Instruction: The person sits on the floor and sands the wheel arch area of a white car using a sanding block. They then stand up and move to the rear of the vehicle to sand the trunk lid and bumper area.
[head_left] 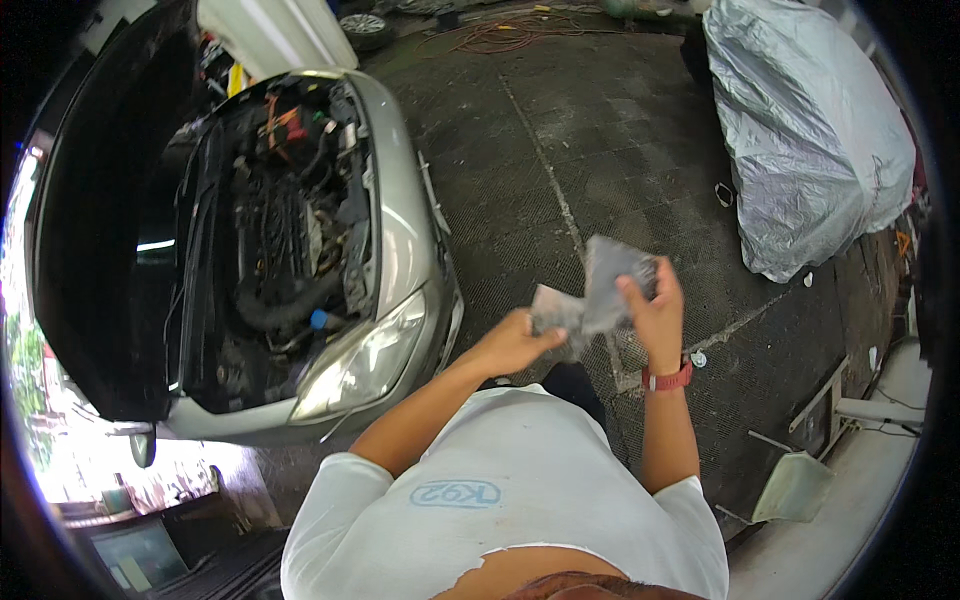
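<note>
My left hand point(513, 343) is closed on a crumpled, pale grey flat piece point(555, 308), its thumb lying along the lower edge. A larger, darker grey square sheet point(606, 285) is pinched in my right hand point(658, 308), thumb on the near face. The two pieces meet or overlap between my hands, blurred by motion. I cannot tell whether they are joined, or whether they are paper, cloth or plastic film. Both hands are in front of my white shirt, above the dark floor.
To the left stands a silver car point(405, 230) with its hood point(100, 220) raised and engine bay point(290, 215) exposed. A vehicle-sized shape under a silver cover point(800, 130) is at the far right. A pale chair-like object point(793, 487) sits lower right; orange hose point(505, 35) lies coiled at the back.
</note>
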